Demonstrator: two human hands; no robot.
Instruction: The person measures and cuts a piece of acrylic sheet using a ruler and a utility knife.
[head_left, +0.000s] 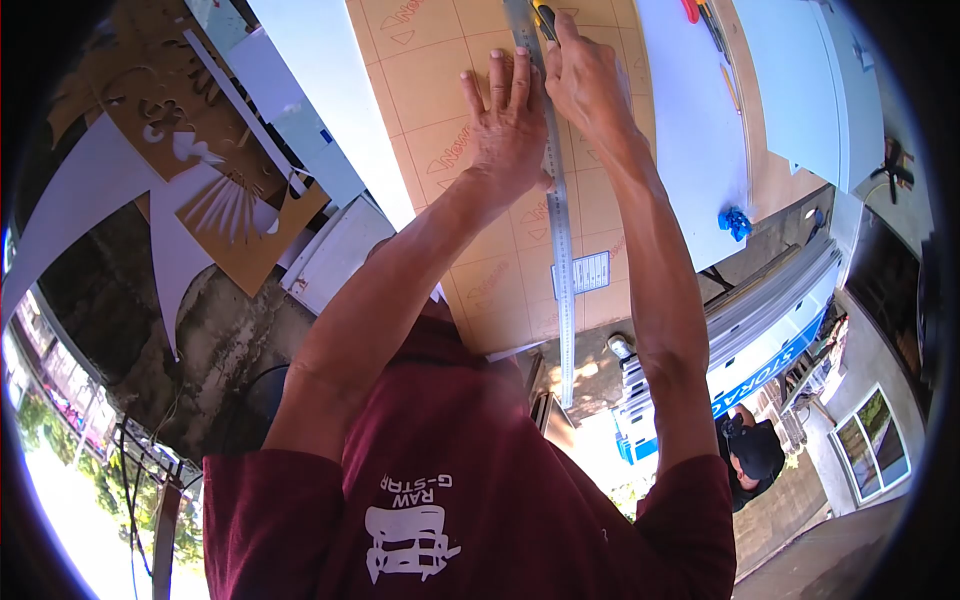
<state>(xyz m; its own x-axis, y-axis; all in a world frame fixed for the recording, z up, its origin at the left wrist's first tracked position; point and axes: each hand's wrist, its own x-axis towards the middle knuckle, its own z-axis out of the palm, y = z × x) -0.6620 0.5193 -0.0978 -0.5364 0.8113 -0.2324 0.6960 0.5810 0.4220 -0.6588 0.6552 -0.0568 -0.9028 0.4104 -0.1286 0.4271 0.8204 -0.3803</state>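
A large sheet with brown printed covering (490,285), marked with red logos and a grid, lies in front of me. A long steel ruler (563,260) runs lengthwise over it, its near end jutting past the sheet's edge. My left hand (508,130) presses flat on the sheet and against the ruler, fingers spread. Just right of it, my right hand (588,85) is closed around a yellow-and-black utility knife (545,20) beside the ruler's far part. The blade's tip cannot be made out. A white printed label (590,271) sits partly beneath the ruler.
White cut-out pieces (205,200) and brown sheet scraps lie at the left. On the right are a white surface (695,130), a crumpled blue item (735,223), and red-handled tools (692,10). Stacked sheets (770,300) stand lower right, near a person in a black cap (757,450).
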